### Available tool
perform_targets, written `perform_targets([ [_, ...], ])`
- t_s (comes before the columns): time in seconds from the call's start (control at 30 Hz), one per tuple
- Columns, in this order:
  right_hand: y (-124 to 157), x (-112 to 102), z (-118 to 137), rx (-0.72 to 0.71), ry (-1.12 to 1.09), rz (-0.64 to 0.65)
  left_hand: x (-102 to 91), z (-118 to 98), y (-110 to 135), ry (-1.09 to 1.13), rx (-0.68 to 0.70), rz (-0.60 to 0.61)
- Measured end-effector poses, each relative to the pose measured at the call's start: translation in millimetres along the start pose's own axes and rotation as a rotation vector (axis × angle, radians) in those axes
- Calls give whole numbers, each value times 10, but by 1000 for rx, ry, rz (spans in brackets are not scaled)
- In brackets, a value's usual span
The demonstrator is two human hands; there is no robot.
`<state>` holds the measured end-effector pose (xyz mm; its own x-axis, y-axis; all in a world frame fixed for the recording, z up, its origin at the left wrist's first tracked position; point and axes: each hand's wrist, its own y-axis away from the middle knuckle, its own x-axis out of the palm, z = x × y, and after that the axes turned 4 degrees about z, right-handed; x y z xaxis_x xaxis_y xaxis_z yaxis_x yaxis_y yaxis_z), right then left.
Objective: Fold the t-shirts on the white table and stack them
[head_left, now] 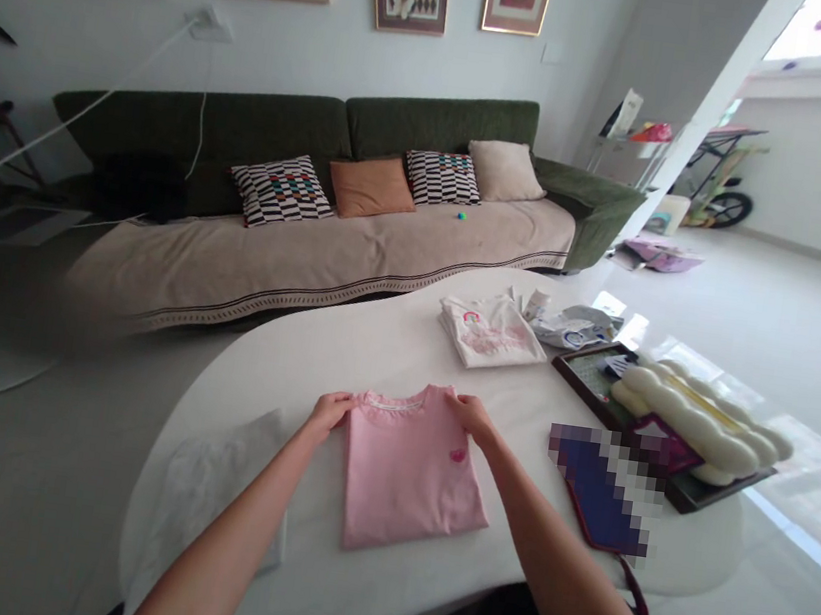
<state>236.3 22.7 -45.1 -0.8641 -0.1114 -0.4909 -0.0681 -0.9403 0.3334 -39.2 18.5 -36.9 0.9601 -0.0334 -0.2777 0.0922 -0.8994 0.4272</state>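
Observation:
A pink shirt (408, 471), folded into a narrow rectangle, lies on the white oval table (343, 359) in front of me. My left hand (327, 412) pinches the shirt's far left corner by the collar. My right hand (472, 416) grips the far right corner. Both hands have their fingers closed on the fabric.
A folded white shirt (492, 331) with a rainbow print lies farther back. A white cloth (221, 484) lies at the left. A dark tray (704, 487) with a cream wavy object (698, 421) sits at the right, beside a dark blue item (594, 493). A green sofa (367, 181) stands behind.

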Motion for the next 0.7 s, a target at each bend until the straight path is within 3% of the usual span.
perform_targets([
  [0.23, -149, -78, 87, -158, -125, 61, -67, -130, -24, -17, 34, 92],
  [0.43, -330, -134, 135, -172, -93, 13, -78, -235, -76, -5, 55, 126],
  [0.6, -456, -157, 170, -117, -99, -92, -16, -289, -204, 6, 44, 22],
  [0.7, -434, -169, 139, -49, -99, -26, 24, -233, -237, -46, -14, -29],
])
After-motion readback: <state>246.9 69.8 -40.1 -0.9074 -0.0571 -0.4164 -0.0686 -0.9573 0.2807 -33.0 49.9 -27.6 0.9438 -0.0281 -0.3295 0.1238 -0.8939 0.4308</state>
